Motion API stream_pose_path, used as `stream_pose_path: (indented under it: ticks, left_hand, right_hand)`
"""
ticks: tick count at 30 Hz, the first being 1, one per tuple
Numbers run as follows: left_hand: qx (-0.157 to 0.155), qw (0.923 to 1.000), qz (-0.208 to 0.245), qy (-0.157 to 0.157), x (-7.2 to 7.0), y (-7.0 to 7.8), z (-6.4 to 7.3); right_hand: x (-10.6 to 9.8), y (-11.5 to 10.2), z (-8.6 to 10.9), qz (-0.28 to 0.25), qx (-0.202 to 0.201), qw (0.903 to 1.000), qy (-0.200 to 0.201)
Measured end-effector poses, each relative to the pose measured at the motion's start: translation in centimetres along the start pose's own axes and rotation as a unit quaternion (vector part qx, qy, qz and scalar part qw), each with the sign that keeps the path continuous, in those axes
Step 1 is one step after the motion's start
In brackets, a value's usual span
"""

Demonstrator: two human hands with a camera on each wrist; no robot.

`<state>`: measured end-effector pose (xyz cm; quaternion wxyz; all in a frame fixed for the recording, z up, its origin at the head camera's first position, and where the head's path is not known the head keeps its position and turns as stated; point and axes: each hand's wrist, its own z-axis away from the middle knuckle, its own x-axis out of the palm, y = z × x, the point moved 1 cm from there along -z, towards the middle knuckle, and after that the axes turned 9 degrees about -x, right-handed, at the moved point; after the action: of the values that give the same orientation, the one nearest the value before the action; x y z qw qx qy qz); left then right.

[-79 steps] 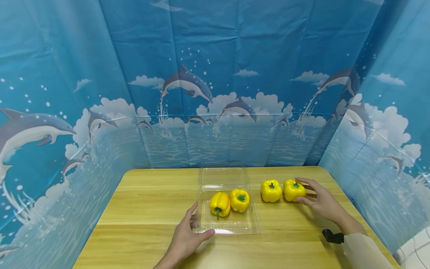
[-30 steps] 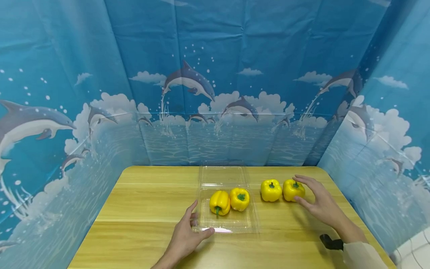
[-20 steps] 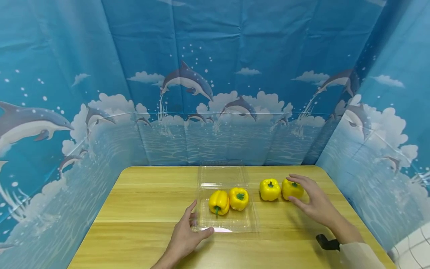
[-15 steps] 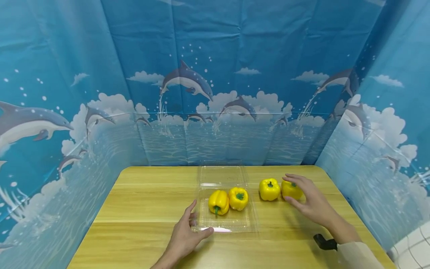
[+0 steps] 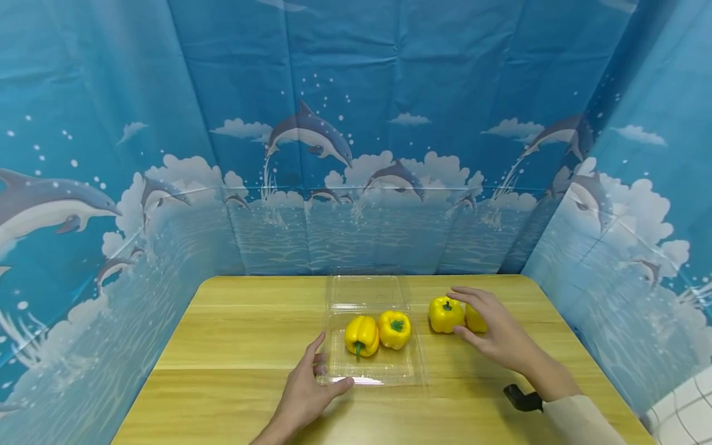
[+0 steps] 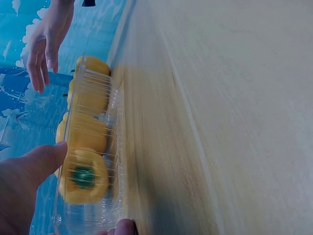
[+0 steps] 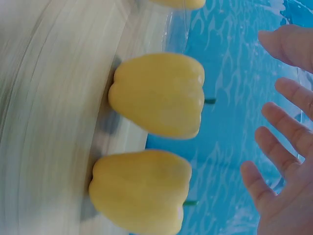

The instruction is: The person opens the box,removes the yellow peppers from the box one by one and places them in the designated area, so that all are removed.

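Note:
My left hand (image 5: 306,389) holds the near left corner of a clear plastic container (image 5: 384,379), thumb at the front rim and fingers along the left side. Inside lie two yellow bell peppers, one tipped with its stem toward me (image 5: 361,339), the other, a rounder pepper (image 5: 395,334), beside it. Right of the container, two more yellow bell peppers stand on the table, a left pepper (image 5: 443,318) and a right pepper (image 5: 474,319) partly hidden by my right hand (image 5: 500,334). That hand hovers with spread fingers, apart from both peppers in the right wrist view.
The container's lid (image 5: 367,290) lies folded back toward the rear edge of the wooden table (image 5: 233,340). A blue curtain (image 5: 345,228) with dolphins hangs behind and at both sides. A black strap piece (image 5: 523,398) juts from my right wrist.
My right hand has let go of the right pepper, backed off it and moved left over the pair. The left hand, container and peppers stay as they were.

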<state>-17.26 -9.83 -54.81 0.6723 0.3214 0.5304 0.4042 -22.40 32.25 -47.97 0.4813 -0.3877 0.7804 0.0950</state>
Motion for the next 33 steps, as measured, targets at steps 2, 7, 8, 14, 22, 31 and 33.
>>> stream_pose_path:
  ticks: [2,7,8,14,22,31,33]
  left_hand:
    - [0.002,1.0000,-0.001,0.000,0.0,0.0,-0.1]
    - [0.005,1.0000,-0.005,0.000,0.0,0.0,0.0]
    - [0.005,1.0000,-0.005,0.000,0.0,0.0,0.0]
    - [0.006,1.0000,-0.003,-0.001,-0.1,-0.1,0.0]
    - [0.009,1.0000,-0.001,-0.002,0.0,-0.1,0.0]
    - [0.005,1.0000,-0.001,-0.001,0.0,0.0,0.0]
    - [0.004,1.0000,-0.001,-0.002,0.0,0.0,0.0]
  right_hand:
    - [0.3,-0.2,-0.3,-0.001,0.001,1.0000,-0.005]
    - [0.9,-0.8,-0.9,-0.002,-0.003,0.9998,-0.018]
    - [1.0,-1.0,-1.0,-0.001,-0.005,0.9998,-0.020]
    - [1.8,-1.9,-1.9,0.007,-0.022,0.9993,-0.029]
    - [2.6,-3.0,-2.9,-0.011,-0.021,0.9982,-0.056]
    - [3.5,-4.1,-3.7,-0.025,-0.001,0.9955,-0.091]
    - [3.7,-4.2,-3.9,-0.027,0.008,0.9947,-0.099]
